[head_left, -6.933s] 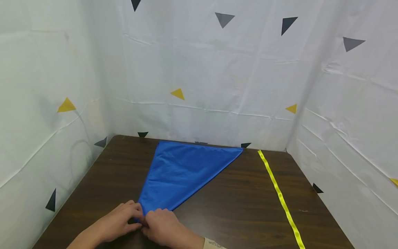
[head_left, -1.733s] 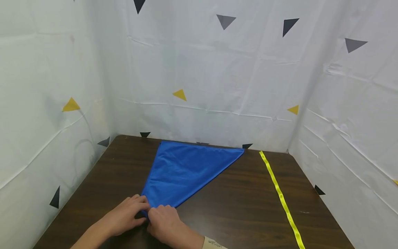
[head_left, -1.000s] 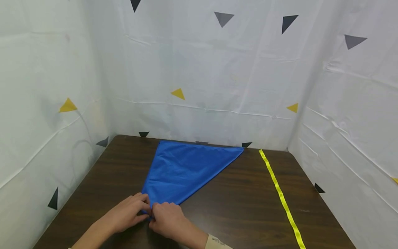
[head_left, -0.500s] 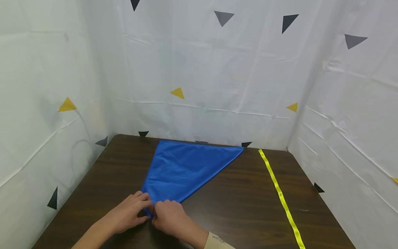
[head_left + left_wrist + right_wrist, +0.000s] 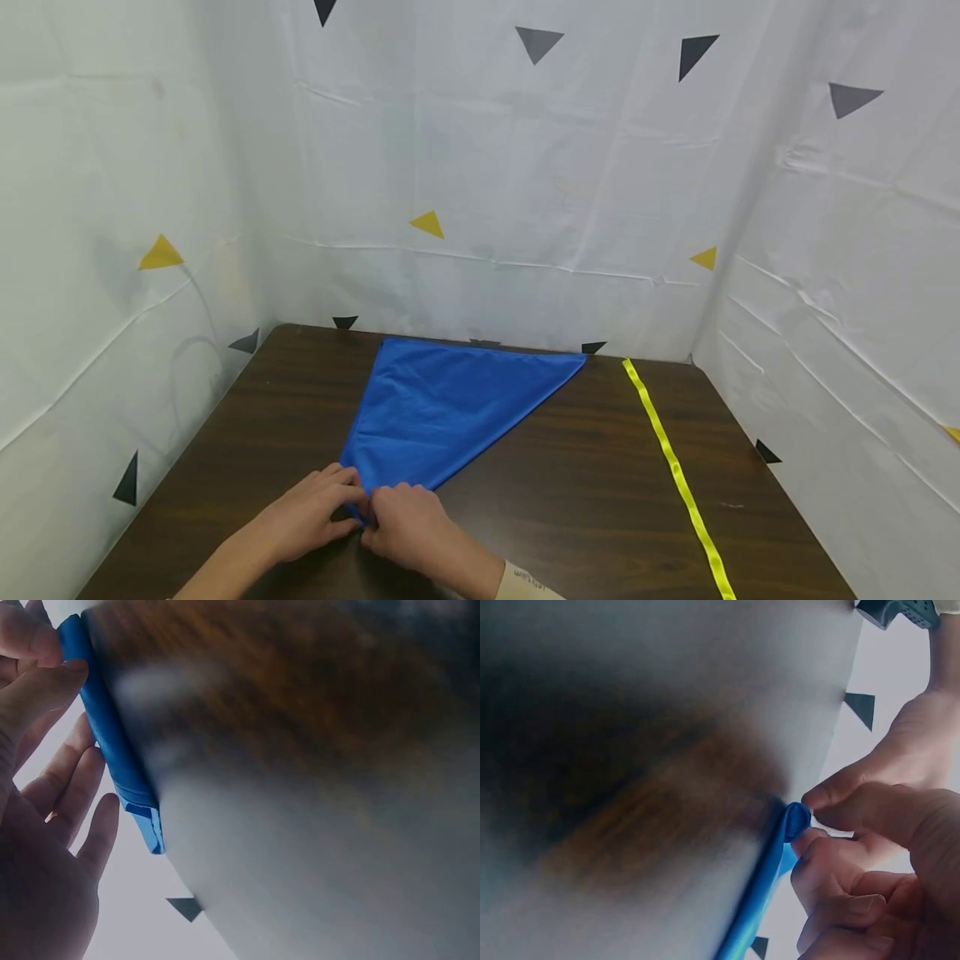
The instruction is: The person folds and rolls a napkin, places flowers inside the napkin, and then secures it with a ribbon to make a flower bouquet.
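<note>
A: You work at the near side of a dark wooden desk, the near corner of a blue cloth caught between your left grip and your right grip.

B: Pinched in both, to be exact. Your left thumb and fingertips hold the rolled edge, your other left fingers stretched out alongside it; your right fingers curl on the end of the roll, just beside them. Fingers overlap in the right wrist view, so which right fingertip presses where is hard to say.

A: And the rest of your cloth?

B: Flat ahead of you, in a broad triangle. Its far side runs along the desk's back edge, close by the white curtain; its left side comes down to your left grip, and its long slanting side falls from the far right corner to your right grip.

A: Your margins?

B: Brown wood fills the stretch between that slanting side and a yellow ribbon, which runs from near the back edge towards you, well apart from your right grip. To your left, more wood lies between the cloth and the desk's left edge.
</note>
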A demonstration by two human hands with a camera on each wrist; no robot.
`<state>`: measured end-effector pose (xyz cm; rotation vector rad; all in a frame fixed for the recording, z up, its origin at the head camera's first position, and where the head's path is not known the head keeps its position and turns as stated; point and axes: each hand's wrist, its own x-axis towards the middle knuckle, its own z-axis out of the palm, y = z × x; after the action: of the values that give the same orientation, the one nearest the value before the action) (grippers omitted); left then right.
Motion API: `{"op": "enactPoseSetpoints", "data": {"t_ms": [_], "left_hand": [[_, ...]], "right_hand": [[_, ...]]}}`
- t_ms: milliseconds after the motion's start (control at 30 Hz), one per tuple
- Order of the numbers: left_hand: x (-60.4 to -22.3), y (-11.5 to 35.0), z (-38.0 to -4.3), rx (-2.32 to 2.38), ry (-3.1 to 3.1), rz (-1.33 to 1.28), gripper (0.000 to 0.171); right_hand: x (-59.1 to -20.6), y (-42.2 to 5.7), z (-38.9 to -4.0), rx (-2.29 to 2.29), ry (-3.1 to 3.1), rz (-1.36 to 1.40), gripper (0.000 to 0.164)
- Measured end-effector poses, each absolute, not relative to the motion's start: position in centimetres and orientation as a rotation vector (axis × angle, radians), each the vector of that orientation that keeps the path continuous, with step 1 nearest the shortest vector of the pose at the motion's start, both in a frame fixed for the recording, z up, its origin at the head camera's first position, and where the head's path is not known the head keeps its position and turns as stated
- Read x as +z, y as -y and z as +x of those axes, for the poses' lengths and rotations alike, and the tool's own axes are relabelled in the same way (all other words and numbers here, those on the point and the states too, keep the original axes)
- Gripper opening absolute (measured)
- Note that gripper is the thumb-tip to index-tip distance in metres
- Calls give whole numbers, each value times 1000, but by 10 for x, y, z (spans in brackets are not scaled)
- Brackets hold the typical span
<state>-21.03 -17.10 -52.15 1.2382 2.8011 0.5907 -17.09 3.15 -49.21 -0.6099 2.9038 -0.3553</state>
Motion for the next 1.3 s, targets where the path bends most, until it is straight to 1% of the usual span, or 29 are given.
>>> {"op": "enactPoseSetpoints", "data": {"t_ms": [200, 433, 733, 867, 1033, 1300], "left_hand": [[-520, 170, -211, 593, -2789, 1214, 21], [-518, 167, -210, 554, -2798, 1211, 20], [-518, 167, -213, 584, -2820, 1237, 26], [-518, 167, -216, 582, -2827, 1266, 26], [-514, 165, -217, 585, -2815, 1281, 21], [-515, 159, -218, 583, -2831, 1294, 21]], "right_hand": [[-497, -30, -173, -303, -2927, -603, 42], [-502, -31, -174, -340, -2923, -603, 48], [-501, -39, -175, -457, -2916, -583, 51], [-502, -41, -176, -486, -2902, -609, 52], [-500, -42, -177, -511, -2878, -589, 52], [-497, -46, -178, -511, -2892, -573, 48]]}}
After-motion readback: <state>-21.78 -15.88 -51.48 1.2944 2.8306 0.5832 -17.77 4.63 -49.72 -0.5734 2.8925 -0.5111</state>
